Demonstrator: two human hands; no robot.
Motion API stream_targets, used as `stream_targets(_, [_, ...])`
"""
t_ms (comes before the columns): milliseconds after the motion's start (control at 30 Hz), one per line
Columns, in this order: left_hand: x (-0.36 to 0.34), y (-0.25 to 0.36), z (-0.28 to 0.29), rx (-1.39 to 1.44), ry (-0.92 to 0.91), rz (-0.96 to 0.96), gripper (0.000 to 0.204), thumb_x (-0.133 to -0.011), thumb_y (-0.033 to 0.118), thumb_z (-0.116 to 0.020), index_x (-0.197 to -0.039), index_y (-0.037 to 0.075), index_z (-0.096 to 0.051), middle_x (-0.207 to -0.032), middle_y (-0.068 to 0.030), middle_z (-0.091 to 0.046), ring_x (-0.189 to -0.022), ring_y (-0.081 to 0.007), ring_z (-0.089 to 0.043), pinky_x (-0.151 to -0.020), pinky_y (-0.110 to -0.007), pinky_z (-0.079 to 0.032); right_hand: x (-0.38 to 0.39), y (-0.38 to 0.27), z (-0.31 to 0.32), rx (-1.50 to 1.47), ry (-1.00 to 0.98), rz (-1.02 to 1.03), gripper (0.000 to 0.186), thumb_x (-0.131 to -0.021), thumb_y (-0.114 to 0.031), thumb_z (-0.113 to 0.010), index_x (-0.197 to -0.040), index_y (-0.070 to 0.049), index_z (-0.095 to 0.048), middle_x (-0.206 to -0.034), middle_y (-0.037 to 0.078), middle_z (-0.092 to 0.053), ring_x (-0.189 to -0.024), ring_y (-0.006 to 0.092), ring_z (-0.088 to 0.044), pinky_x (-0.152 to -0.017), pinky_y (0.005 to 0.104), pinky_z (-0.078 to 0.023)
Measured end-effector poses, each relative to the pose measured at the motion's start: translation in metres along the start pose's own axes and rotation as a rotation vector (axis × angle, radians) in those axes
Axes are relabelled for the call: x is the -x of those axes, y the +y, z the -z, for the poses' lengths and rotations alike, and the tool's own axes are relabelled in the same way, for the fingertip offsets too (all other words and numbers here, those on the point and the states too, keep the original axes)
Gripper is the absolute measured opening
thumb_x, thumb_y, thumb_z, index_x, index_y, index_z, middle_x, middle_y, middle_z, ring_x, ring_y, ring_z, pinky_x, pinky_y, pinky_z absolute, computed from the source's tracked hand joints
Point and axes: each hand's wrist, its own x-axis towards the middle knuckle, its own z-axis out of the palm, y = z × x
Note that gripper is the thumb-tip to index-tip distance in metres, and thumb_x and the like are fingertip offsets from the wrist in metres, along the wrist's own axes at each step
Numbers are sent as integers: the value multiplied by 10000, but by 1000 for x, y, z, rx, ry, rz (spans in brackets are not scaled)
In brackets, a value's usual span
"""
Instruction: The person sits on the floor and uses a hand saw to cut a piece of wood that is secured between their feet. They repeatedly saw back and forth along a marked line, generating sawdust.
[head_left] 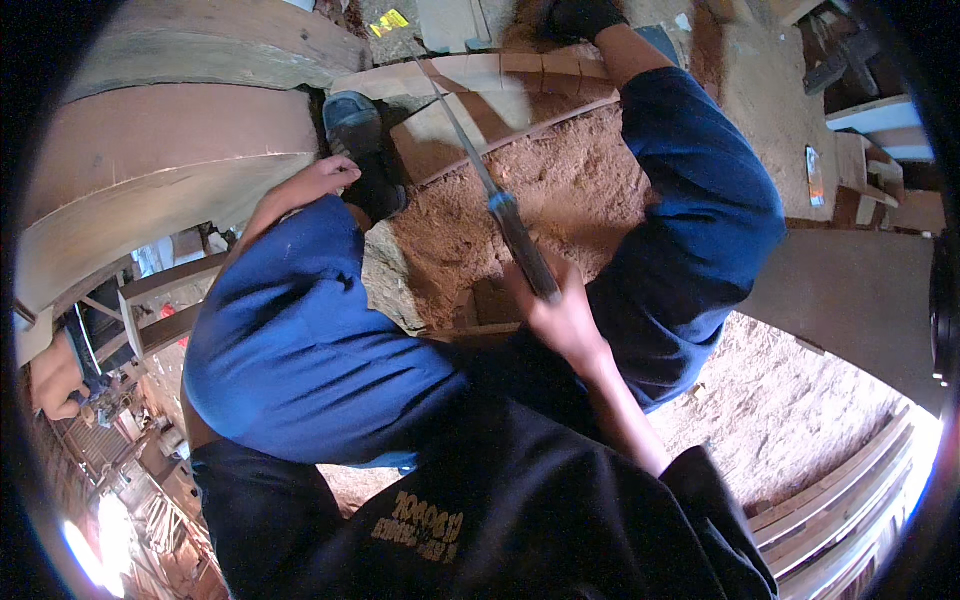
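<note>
A person sits with knees apart, a black shirt point(560, 480) filling the lower centre of the frame and blue trousers point(310, 350) spreading to both sides. Between the legs, in the centre, lies a bed of reddish-brown sawdust point(440, 245). At its upper edge stands a pale, curved wooden piece point(560, 72), its upper strip crossed by several short dark lines and its lower face partly in shadow.

The hand tool point(520, 245) slants from the centre toward the upper centre of the frame. Its grey blade is long and narrow, tapering steadily to a fine point; a bright blue collar joins it to a straight, dark handle with a dull sheen. The tip lies over the wooden piece in this view; whether it touches cannot be told.

The right hand point(566, 312), at centre, is closed around the rear of the handle. The left hand point(328, 178), at upper left of centre, lies well apart from it by the left knee, near a dark sandal point(352, 118), fingers loose and lightly bent.
</note>
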Motion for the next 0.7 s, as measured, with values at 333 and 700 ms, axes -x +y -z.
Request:
stream_targets(333, [21,-3,9,-59,52,-26,479,-943,437,-552,-1196,30,-554,-940,-51,-590,-786,-129,-537,-703,-280,-464,-22,-8,1,-63,-24,-39,192,-901,-184,-604,-909,8,-595,-793,124,-632,-734,173,-561,-692,358,-471])
stream_targets(700, [11,7,5,-36,13,23,478,-944,442,-555,-1187,31,-553,-949,-45,-587,-840,-116,-530,-743,-273,-457,-14,-9,16,52,5,-13,144,-904,-132,-604,-854,2,-589,-668,1,-507,-632,82,-444,-567,288,-392])
